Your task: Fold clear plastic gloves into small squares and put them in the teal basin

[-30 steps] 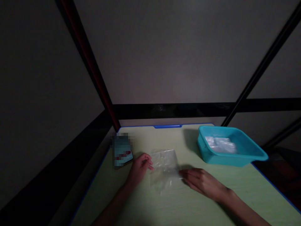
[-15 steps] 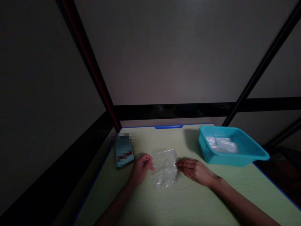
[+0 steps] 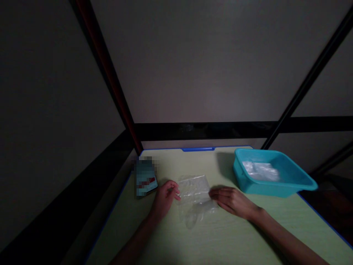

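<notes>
A thin clear plastic bag lies crinkled on the pale green table between my two hands. My left hand is at its left edge, fingers curled and closed on the film. Along the opposite edge, my right hand has its fingers pressed together, pinching the plastic. The lower part of the bag is creased and folded toward the right. My fingertips are partly hidden, and the film is hard to make out against the tabletop.
A turquoise plastic basin stands at the right of the table, with folded clear plastic bags inside. A phone-like device, blurred out, rests at the left edge. Behind the table rises a grey panelled wall.
My right hand has moved slightly right with the bag's edge. The bag's lower part has shifted and creased differently. My left hand has stayed nearly still.
</notes>
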A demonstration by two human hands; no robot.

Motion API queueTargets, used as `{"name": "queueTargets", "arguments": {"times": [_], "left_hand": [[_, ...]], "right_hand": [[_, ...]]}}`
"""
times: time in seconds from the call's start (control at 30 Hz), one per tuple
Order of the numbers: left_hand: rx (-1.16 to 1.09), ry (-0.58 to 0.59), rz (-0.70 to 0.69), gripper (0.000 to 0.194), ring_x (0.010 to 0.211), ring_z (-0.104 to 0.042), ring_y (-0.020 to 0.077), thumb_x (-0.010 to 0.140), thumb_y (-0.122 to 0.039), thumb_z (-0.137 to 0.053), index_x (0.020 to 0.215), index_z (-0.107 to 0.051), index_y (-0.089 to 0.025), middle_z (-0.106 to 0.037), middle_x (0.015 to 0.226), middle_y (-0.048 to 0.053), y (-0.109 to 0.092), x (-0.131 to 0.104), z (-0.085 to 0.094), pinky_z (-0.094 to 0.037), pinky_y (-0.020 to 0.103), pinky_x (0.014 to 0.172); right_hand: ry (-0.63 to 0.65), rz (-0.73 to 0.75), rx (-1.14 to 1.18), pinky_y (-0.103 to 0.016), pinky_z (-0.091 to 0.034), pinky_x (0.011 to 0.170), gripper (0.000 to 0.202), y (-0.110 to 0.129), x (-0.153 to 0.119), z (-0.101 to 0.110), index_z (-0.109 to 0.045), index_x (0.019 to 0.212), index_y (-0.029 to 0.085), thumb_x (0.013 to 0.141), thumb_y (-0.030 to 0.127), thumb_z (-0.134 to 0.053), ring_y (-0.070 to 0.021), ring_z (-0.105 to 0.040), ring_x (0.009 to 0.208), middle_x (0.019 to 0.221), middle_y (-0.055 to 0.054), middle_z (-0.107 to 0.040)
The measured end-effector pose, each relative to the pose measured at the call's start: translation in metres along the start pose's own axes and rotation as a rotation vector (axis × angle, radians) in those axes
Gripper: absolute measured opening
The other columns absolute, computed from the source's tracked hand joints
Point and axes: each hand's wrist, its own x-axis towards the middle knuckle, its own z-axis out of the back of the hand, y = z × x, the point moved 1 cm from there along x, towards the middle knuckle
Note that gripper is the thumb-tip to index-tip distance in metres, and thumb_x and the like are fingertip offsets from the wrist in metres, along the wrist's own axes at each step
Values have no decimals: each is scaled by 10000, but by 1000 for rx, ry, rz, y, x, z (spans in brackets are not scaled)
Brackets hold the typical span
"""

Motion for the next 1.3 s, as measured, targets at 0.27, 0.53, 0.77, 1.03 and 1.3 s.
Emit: {"name": "queueTargets", "arguments": {"times": [0.27,0.53,0.77,1.03,1.3], "left_hand": [[86,-48,-31,51,462,-587,131,703,-220,-472,706,-501,-178,-558,608,-40,2,-1,4,-421,236,471],[119,-79,-19,43,465,-566,117,678,-201,-479,712,-495,-180,-521,615,-47,7,2,5,-421,223,456],[83,-119,9,85,431,-550,107,654,-235,-471,716,-477,-177,-438,612,-70,12,8,5,-447,232,429],[41,-137,35,127,399,-551,101,624,-271,-475,702,-468,-171,-423,616,-77,12,10,5,-446,232,403],[35,-128,53,148,395,-571,121,606,-279,-497,700,-479,-165,-456,589,-79,10,11,6,-427,236,421]], "right_hand": [[0,-291,238,-239,-432,652,186,-7,19,9,-584,844,169,823,195,-402,-145,-574,702,770,-32,-620],[-127,-601,471,-192,-336,467,116,-11,45,6,-493,661,160,742,166,-410,-107,-469,514,562,16,-526],[-220,-770,371,-194,-306,449,207,-9,50,-9,-482,857,165,671,93,-428,-118,-483,456,518,35,-535],[-224,-855,124,-211,-300,522,216,-7,52,-20,-502,903,186,704,116,-455,-144,-542,535,569,17,-592],[-280,-856,129,-212,-296,499,145,-6,51,-26,-498,891,192,754,184,-453,-146,-539,525,566,15,-586]]}}
